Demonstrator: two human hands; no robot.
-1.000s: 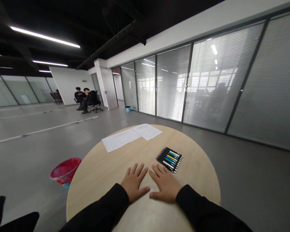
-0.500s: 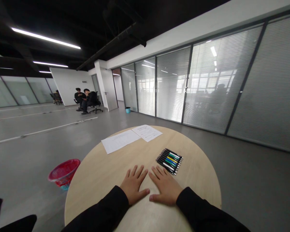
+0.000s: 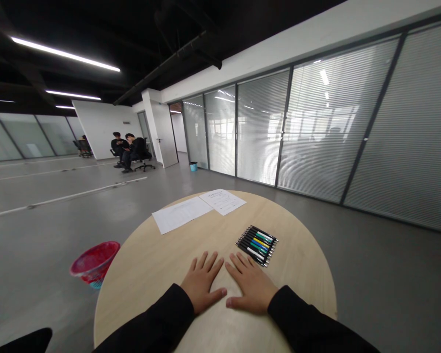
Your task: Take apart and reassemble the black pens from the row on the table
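Note:
My left hand (image 3: 203,283) and my right hand (image 3: 250,284) lie flat, palms down, side by side on a round light wooden table (image 3: 150,264), fingers spread and holding nothing. Just beyond my right fingertips is a tidy row of several pens (image 3: 257,239) with black, white, green, yellow and blue barrels. Two white paper sheets (image 3: 182,214) (image 3: 222,200) lie at the table's far edge. Both arms wear black sleeves.
A red waste basket (image 3: 94,262) stands on the grey floor left of the table. A black chair part (image 3: 18,340) shows at the lower left. People sit on office chairs (image 3: 128,152) far back. Glass partitions with blinds (image 3: 316,127) run along the right.
Both hands stay flat and still on the table. The view has shifted slightly as my head moved.

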